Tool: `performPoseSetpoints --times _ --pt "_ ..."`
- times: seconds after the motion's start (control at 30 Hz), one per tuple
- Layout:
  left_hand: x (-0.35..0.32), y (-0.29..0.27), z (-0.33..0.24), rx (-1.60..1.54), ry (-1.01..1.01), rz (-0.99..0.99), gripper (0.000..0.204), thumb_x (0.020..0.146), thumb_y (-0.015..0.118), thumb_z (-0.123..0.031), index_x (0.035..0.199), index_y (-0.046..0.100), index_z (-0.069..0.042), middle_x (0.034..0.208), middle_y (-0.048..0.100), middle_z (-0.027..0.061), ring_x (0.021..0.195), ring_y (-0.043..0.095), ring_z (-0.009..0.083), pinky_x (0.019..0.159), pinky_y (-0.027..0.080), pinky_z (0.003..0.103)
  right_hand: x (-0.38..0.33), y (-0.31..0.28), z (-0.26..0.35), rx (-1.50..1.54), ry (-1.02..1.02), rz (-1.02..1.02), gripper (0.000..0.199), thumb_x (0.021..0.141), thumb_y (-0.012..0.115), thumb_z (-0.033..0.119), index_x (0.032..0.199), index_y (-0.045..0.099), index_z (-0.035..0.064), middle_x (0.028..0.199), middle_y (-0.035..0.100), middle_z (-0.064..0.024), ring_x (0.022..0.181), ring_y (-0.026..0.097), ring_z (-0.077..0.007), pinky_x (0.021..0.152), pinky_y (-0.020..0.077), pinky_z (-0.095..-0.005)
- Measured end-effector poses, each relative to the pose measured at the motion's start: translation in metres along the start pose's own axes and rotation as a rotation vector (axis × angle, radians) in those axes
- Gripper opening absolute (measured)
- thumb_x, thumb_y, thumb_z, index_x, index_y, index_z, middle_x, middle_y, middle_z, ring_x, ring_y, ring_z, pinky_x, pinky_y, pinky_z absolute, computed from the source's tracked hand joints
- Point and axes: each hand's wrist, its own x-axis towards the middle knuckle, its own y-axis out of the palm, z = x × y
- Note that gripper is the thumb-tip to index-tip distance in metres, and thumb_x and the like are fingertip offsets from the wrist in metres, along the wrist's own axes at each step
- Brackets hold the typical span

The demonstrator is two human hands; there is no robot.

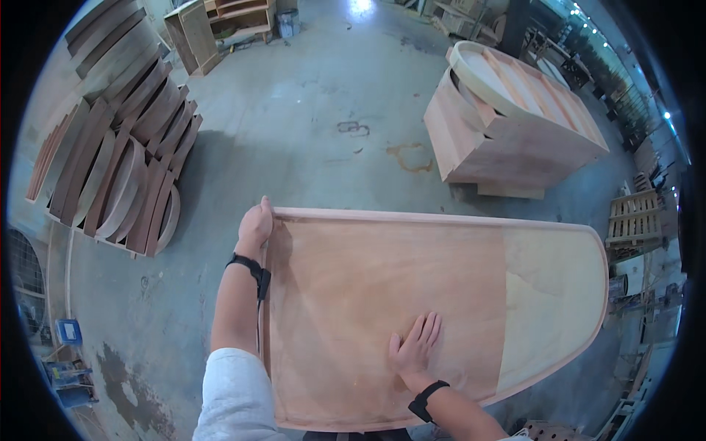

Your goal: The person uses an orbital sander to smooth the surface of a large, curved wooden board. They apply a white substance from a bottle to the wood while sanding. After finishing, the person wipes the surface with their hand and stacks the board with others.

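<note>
In front of me lies a large wooden panel, straight at its left end and rounded at its right. A raised pale rim runs along its edges. Most of its face is reddish-brown plywood, and the rounded end is a paler yellowish sheet. My left hand is closed on the panel's far left corner; its fingers are partly hidden around the edge. Flat on the brown face, right of the middle, rests my right hand, with fingers stretched out and nothing held. Both wrists wear black bands.
Stacked curved wooden pieces stand on the floor at the left. Beyond the panel on the right is a large wooden box topped by a rounded frame. A wooden pallet sits at the far right, and an open cabinet at the back.
</note>
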Motion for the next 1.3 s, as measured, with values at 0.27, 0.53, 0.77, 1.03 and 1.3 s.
performPoseSetpoints --times 0.27,0.53,0.77,1.03,1.3 --pt "-0.117 0.003 0.074 0.263 0.018 -0.119 0.072 0.113 0.036 -0.056 0.103 0.077 0.002 0.105 0.076 0.0317 0.106 0.072 0.0502 0.095 0.055 0.059 -0.015 0.009 0.0 -0.033 -0.068 -0.083 0.087 0.092 0.069 0.034 0.154 0.038 -0.0179 0.165 0.03 -0.0429 0.158 0.021 -0.0585 0.13 0.0159 -0.069" --pt "-0.465 -0.006 0.182 0.359 -0.079 -0.003 0.051 0.112 0.048 -0.044 0.1 0.068 0.002 0.101 0.071 0.03 0.094 0.07 0.0513 0.084 0.056 0.061 -0.025 -0.003 0.0 0.003 -0.011 -0.052 0.087 0.095 0.067 0.036 0.155 0.037 -0.0185 0.167 0.029 -0.0427 0.161 0.018 -0.0565 0.132 0.0104 -0.0673" --pt "-0.496 0.008 0.186 0.196 -0.034 -0.024 0.049 0.113 0.045 -0.038 0.116 0.064 0.007 0.113 0.065 0.0355 0.108 0.064 0.0536 0.093 0.051 0.062 -0.016 -0.022 -0.014 -0.008 -0.013 -0.011 0.09 0.095 0.066 0.038 0.157 0.034 -0.0192 0.167 0.028 -0.0434 0.16 0.017 -0.0578 0.132 0.0106 -0.0681" --pt "-0.173 0.029 0.064 0.209 0.05 -0.048 0.054 0.115 0.039 -0.042 0.116 0.067 0.004 0.115 0.069 0.0321 0.111 0.063 0.0538 0.093 0.053 0.059 -0.004 0.0 -0.03 0.004 0.008 -0.027 0.09 0.093 0.067 0.039 0.154 0.036 -0.0197 0.163 0.032 -0.0437 0.157 0.021 -0.0616 0.128 0.0152 -0.0738" --pt "0.013 0.019 0.009 -0.057 0.126 0.003 0.065 0.115 0.034 -0.047 0.118 0.072 0.005 0.123 0.073 0.0319 0.121 0.065 0.0505 0.104 0.048 0.055 -0.001 0.002 -0.027 0.016 -0.014 -0.04 0.088 0.092 0.067 0.04 0.152 0.038 -0.0184 0.162 0.033 -0.0435 0.156 0.023 -0.0626 0.127 0.0157 -0.0748"
